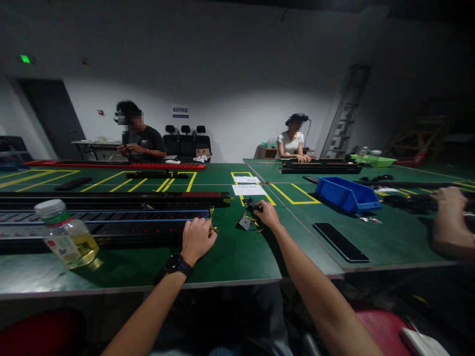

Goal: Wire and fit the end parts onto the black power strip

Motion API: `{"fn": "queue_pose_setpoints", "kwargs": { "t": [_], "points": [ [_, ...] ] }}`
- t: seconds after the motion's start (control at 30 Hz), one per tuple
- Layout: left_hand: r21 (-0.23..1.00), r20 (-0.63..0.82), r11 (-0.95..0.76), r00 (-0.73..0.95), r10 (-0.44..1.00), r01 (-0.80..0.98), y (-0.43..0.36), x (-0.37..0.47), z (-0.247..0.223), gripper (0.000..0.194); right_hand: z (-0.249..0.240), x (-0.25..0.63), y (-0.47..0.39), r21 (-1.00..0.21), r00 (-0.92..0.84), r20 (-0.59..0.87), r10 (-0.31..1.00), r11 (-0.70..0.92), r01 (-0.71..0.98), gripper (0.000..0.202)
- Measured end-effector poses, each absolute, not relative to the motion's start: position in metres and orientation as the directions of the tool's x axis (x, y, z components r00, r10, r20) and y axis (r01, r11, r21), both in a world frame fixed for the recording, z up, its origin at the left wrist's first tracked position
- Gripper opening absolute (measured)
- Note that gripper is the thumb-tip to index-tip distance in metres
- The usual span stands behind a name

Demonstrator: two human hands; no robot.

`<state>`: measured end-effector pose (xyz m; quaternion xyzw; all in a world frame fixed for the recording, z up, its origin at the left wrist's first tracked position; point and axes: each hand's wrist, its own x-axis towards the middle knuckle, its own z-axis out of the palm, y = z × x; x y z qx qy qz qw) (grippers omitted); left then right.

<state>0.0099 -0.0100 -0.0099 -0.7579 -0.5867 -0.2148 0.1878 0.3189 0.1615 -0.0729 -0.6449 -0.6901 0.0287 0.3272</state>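
My left hand [198,240], with a dark watch on its wrist, has its fingers curled at the right end of a long black strip [148,228] dotted with red. Yellow wire ends [214,229] poke out beside its fingertips; what the fingers grip is hidden. Farther right, my right hand [267,215] pinches a small black part [254,205] just above the table. Below that part lies a small dark square plate [245,222] with a hole, and short yellow wires [257,225] are next to it.
A drink bottle [69,235] stands on the left strip area. On the green table [237,262] are a phone [340,241], a blue bin [347,194] and paper labels [248,190]. A co-worker's hand [451,202] is at far right; two people sit opposite.
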Motion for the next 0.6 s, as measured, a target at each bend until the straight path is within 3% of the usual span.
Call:
{"fn": "queue_pose_setpoints", "kwargs": {
  "t": [0.6],
  "points": [
    [-0.033, 0.527, -0.241, 0.221, 0.820, 0.970, -0.0119, 0.0098, -0.0068, 0.014, -0.0733, 0.3221, 0.1621, -0.479, 0.016, 0.450, 0.893, 0.226, 0.848, 0.024]
  ]
}}
